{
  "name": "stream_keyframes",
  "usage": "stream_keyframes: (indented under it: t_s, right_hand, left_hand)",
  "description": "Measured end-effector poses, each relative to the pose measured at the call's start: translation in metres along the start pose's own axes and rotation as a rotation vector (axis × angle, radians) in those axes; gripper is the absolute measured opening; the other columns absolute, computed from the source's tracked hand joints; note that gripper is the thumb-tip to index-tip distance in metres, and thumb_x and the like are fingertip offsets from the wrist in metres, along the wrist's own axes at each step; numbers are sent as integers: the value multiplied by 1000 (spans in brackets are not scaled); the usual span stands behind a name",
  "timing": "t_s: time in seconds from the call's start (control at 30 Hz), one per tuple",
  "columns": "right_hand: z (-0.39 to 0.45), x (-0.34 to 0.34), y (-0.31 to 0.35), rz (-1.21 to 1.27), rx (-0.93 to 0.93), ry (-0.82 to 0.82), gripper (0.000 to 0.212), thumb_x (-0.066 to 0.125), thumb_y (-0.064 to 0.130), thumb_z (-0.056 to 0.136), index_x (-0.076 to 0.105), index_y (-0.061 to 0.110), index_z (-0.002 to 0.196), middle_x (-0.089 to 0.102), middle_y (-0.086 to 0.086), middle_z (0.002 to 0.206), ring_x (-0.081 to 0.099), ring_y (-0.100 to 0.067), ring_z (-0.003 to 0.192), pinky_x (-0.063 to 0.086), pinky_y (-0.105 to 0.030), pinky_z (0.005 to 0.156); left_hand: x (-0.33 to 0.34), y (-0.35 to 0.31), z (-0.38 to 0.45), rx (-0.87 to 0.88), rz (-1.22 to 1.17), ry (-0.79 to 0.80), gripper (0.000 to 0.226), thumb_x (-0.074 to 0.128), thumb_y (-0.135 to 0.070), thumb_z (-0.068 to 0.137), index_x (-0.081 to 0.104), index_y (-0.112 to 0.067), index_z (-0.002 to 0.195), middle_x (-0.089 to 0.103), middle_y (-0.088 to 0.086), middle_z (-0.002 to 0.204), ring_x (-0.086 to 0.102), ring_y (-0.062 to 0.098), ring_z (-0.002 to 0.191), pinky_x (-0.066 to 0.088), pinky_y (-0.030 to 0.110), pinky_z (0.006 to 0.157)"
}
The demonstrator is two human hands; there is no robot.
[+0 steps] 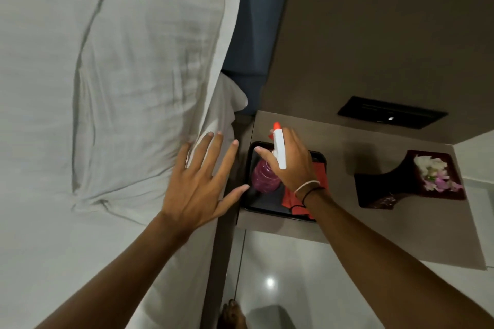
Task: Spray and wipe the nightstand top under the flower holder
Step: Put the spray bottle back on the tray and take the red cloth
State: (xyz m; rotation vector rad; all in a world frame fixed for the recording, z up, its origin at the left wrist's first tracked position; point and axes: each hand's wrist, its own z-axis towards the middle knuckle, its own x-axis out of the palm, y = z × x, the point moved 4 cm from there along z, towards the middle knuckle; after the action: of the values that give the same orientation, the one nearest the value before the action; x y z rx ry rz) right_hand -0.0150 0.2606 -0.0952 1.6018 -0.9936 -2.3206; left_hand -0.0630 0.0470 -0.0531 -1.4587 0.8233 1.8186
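The right hand (290, 161) grips the spray bottle (267, 171) over the black tray (251, 157) on the counter (374, 222). The left hand (199, 181) hovers empty, fingers spread. No writing is legible on the bottle.

No text, label, brand, number or sign can be read anywhere in the frame. The spray bottle (270, 168) at centre shows a plain white head and a purple body with no legible label. The black wall panel (391, 113) at upper right carries only a small white mark, too small to read.
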Motion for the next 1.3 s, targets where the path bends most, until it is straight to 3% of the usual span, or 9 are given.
stream_keyframes:
  t_s: [0.17, 0.27, 0.33, 0.43, 0.63, 0.93, 1.03, 1.13, 1.3]
  right_hand:
    - [-43, -21, -29, 205, 123, 203, 76, 83, 33, 77, 45, 17, 142, 54, -1, 135, 56, -9, 113, 49, -20, 96]
    - [-96, -35, -78, 206, 336, 125, 66, 73, 16, 74, 49, 22, 136, 56, -2, 133, 57, -16, 115, 53, -35, 100]
    - [-120, -37, -112, 243, 509, 27, 57, 64, 9, 71, 58, 20, 126, 58, -6, 127, 61, -21, 105, 57, -44, 95]
    - [-136, -30, -147, 280, 630, 5, 46, 56, 3, 74, 67, 23, 114, 63, -18, 122, 65, -21, 89, 56, -21, 89]
    - [-140, -22, -175, 194, 586, 141, 50, 48, -9, 80, 73, 14, 117, 59, -8, 114, 64, -24, 99, 56, -37, 94]
    - [-156, -44, -192, 782, 773, -96, 21, 73, 3, 86, 76, 6, 107, 76, -8, 104, 72, -18, 95, 58, -31, 87]
    - [-178, -59, -203, 992, 1011, -218, 35, 79, 17, 84, 70, 12, 117, 73, -10, 114, 70, -21, 110, 58, -33, 93]
    - [-202, -61, -202, 1444, 1072, -82, 79, 79, 51, 77, 56, 4, 136, 61, -24, 138, 57, -41, 130, 47, -59, 108]
    - [-244, -80, -178, 1825, 1061, 155, 87, 84, 56, 66, 59, 15, 139, 60, -21, 142, 59, -43, 127, 56, -59, 91]
  left_hand:
    - [0, -35, -5, 26, -93, -86, 51, 49, -53, 99, 69, -8, 113, 70, 18, 105, 68, 35, 92, 54, 44, 79]
    - [20, -81, -8, 2, -387, 99, 31, 47, -43, 99, 64, -18, 97, 64, 5, 91, 66, 25, 73, 47, 33, 60]
    - [46, -115, -6, -130, -641, 338, 33, 47, -43, 98, 64, -20, 114, 63, 3, 112, 70, 26, 89, 54, 35, 70]
    - [91, -164, 8, -311, -849, 569, 51, 51, -37, 100, 45, -19, 147, 48, 10, 142, 57, 32, 124, 50, 47, 106]
    - [138, -219, 43, -593, -875, 582, 83, 52, -24, 102, -1, -17, 164, 24, 22, 164, 40, 42, 142, 39, 58, 117]
    - [142, -227, 55, -1175, -1337, 263, 44, 69, 2, 91, 60, 4, 134, 70, 25, 129, 68, 34, 110, 53, 48, 107]
    - [129, -236, 43, -1122, -1748, 359, 41, 65, 5, 92, 63, 2, 133, 70, 28, 129, 69, 41, 115, 63, 52, 92]
    - [101, -245, 37, -896, -1894, 610, 44, 66, 3, 90, 66, -7, 133, 73, 18, 130, 72, 31, 116, 66, 40, 82]
    - [69, -265, 35, -478, -1548, 801, 50, 82, -6, 80, 69, -17, 127, 79, 12, 110, 75, 28, 109, 65, 31, 79]
